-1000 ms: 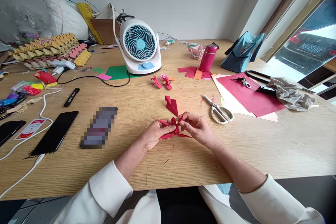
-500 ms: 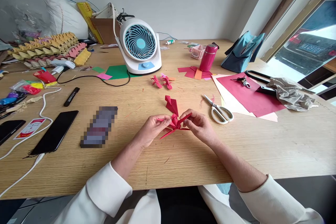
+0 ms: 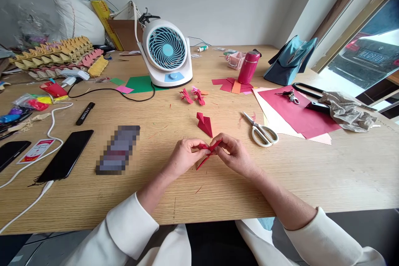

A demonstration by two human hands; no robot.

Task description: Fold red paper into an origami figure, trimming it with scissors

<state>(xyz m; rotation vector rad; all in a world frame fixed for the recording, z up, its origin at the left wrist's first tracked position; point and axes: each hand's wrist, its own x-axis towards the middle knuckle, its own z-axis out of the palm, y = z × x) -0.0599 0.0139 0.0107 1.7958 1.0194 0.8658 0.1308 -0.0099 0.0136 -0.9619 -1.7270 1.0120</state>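
Note:
Both hands pinch a red folded paper piece [image 3: 204, 161] between them, its thin arms sticking out. My left hand [image 3: 186, 156] is closed on its left side, thumb against fingers. On its right side my right hand [image 3: 233, 154] grips another strip of it. The fingers hide much of the piece's middle. Just beyond them lies a separate red folded paper [image 3: 204, 124] with a pointed end. Farther off sit two small red paper figures [image 3: 193, 96]. Scissors [image 3: 263, 133] with white handles rest to the right of my right hand.
A white fan [image 3: 168, 54] stands at the back, with a pink bottle [image 3: 248, 67] to its right. Red paper sheets [image 3: 304, 116] lie at right under a keyring. Phones [image 3: 65, 156], a black marker [image 3: 85, 114] and white cables occupy the left side.
My hands have drawn closer together around the red folded paper piece, and it has turned and narrowed between the fingers. The other red folded paper stays on the table.

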